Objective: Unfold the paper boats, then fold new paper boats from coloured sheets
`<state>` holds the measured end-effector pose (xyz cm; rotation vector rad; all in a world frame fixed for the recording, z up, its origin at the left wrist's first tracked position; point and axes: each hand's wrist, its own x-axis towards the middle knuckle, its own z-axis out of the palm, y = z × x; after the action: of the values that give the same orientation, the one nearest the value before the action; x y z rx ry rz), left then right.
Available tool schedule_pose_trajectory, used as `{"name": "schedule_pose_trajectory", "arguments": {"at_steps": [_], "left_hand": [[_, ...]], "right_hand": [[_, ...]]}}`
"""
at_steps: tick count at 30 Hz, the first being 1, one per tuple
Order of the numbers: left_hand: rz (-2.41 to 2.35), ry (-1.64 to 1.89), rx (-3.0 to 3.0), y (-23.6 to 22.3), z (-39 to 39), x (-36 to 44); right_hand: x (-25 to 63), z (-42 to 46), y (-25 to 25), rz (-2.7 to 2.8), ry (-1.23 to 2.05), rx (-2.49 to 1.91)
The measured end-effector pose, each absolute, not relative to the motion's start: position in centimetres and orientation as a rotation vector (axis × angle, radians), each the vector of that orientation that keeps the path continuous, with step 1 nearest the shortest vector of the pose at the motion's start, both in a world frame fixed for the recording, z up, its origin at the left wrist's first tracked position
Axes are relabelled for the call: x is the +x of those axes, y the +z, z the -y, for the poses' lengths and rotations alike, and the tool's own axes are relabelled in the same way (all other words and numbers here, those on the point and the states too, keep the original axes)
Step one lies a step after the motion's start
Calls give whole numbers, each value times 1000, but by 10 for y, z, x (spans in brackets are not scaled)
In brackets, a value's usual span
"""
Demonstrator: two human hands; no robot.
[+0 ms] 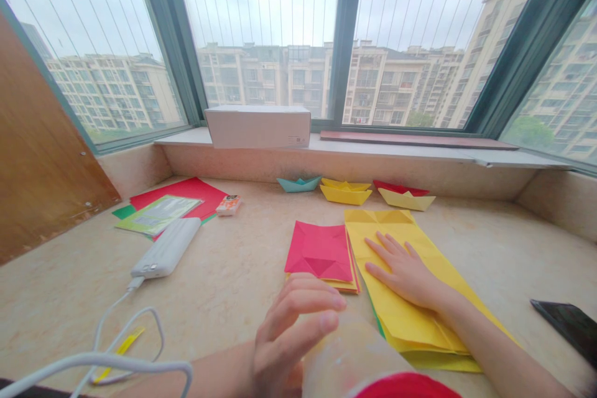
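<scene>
My right hand [403,267] lies flat, fingers spread, on a stack of folded yellow paper [420,317] on the stone sill. To its left a folded red paper [319,250] rests on more coloured sheets. My left hand [289,329] is raised close to the camera, fingers curled loosely against a clear bottle with a red cap [368,364]; whether it grips the bottle is unclear. Three finished paper boats stand at the back: a teal one [298,184], a yellow one [345,193], and a red and yellow one [405,197].
A white power bank [166,247] with a white cable [107,348] lies at the left, beside red and green sheets [186,194] and a small packet [228,204]. A white box [259,126] sits on the window ledge. A dark phone [566,323] is at the right edge.
</scene>
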<state>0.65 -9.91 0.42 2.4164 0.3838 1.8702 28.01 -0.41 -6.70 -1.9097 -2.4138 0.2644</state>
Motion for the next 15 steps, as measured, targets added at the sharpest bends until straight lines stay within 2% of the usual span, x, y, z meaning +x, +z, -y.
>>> {"name": "schedule_pose_trajectory", "arguments": {"at_steps": [15], "left_hand": [[-342,1893,2314,-3,98,6]], "right_hand": [[279,5,-68,2404,250,-1931]]}}
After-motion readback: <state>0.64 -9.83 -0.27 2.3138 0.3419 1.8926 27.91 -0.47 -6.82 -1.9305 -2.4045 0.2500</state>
